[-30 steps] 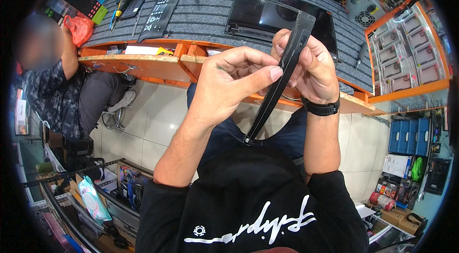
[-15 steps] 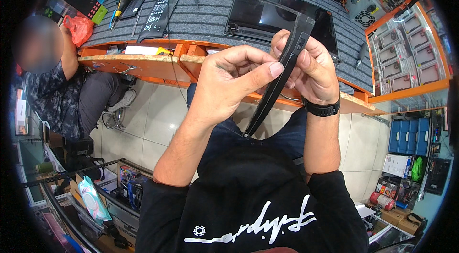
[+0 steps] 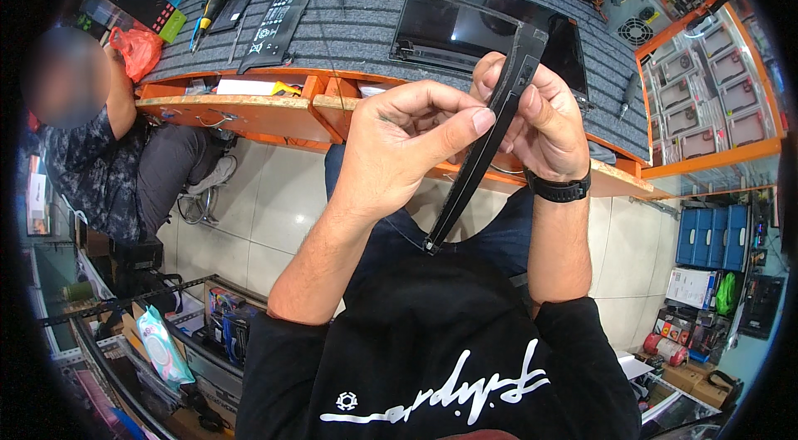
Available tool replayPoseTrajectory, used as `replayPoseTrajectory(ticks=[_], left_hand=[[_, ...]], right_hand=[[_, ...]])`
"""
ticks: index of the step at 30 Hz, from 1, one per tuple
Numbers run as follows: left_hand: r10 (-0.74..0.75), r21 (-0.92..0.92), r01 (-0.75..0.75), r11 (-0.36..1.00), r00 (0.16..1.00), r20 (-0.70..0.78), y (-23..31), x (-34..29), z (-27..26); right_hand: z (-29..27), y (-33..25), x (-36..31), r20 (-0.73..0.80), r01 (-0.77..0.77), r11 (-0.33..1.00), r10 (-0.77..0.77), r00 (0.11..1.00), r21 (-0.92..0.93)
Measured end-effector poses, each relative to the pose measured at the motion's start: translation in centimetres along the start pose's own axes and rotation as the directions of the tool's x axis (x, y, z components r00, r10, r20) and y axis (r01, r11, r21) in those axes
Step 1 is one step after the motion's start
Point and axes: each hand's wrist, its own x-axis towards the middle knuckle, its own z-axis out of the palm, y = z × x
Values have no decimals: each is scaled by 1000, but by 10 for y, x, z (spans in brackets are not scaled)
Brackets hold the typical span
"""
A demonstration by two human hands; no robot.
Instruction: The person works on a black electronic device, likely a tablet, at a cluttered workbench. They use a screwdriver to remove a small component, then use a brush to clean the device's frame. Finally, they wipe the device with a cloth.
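Note:
Both my hands hold a black laptop screen bezel (image 3: 480, 159) up in front of me, above my lap. Its wide strip slants from upper right to lower left, and its thin sides reach out over the bench. My left hand (image 3: 395, 140) is closed on the strip's middle, thumb on top and the other fingers partly hidden. Near the upper end, my right hand (image 3: 549, 120), with a black watch on the wrist, pinches the strip between thumb and fingers. Behind them a dark laptop screen panel (image 3: 453, 24) lies on the grey ribbed mat (image 3: 357, 41), partly covered by the right hand.
Left on the bench lie a flat black battery (image 3: 278, 28) and a yellow-black screwdriver (image 3: 218, 1). An orange-edged drawer (image 3: 241, 120) stands partly open below. At the left sits another person (image 3: 91, 165). A glass-fronted cabinet (image 3: 706, 157) stands at the right.
The strip's lower end has dropped slightly toward me, and the thin far side of the bezel has shifted to the right. Both hands keep nearly the same hold.

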Motion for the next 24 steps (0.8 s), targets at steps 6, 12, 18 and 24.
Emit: replayPoseTrajectory(ticks=[6, 12, 18, 24], left_hand=[[-4, -184, 18, 983, 997, 75, -2, 2, -5], [5, -5, -5, 1000, 1000, 31, -3, 1, 0], [-2, -30, 4, 1000, 998, 71, -3, 4, -7], [112, 150, -114, 982, 993, 27, -5, -6, -22]], right_hand=[[-3, 0, 0, 20, 5, 999, -6, 1000, 43], [-3, 2, -1, -6, 22, 998, -21, 1000, 59], [-10, 2, 3, 29, 25, 999, -26, 999, 36], [-22, -22, 14, 22, -37, 996, 35, 999, 78]])
